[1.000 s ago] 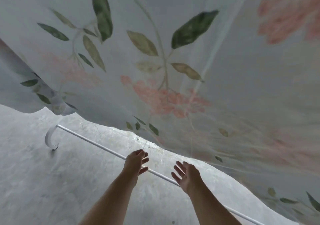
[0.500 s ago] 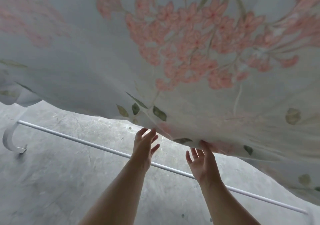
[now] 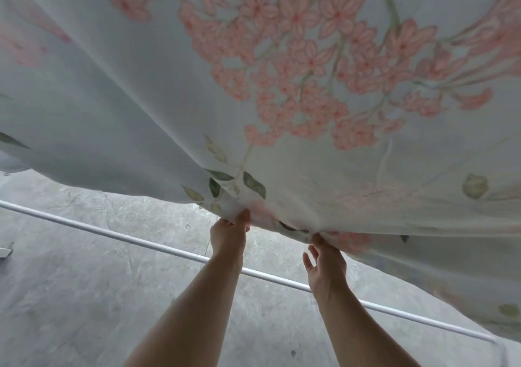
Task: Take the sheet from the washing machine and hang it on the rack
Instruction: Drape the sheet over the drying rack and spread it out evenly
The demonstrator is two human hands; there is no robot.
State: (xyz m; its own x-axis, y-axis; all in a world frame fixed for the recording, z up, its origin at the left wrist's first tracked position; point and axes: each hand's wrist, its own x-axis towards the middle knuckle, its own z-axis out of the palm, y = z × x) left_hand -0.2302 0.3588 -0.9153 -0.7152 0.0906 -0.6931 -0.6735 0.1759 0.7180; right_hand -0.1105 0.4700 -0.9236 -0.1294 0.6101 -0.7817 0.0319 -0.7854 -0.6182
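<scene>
Head view: 2 bare forearms reach up. The left hand (image 3: 229, 235) and right hand (image 3: 325, 265) each pinch the near hem of the floral sheet (image 3: 253, 84) spread overhead. Beyond them, the white rack rail (image 3: 135, 239) crosses the grey floor (image 3: 84, 296).

The left hand (image 3: 229, 235) and right hand (image 3: 325, 266) grip the floral sheet (image 3: 146, 93) above a white rack rail (image 3: 112, 234).

Left hand (image 3: 229, 235), right hand (image 3: 324, 265): bare. Left forearm (image 3: 197, 310), right forearm (image 3: 352, 327): bare along whole visible length. Fingers (image 3: 308, 259): tips mostly hidden.
</scene>
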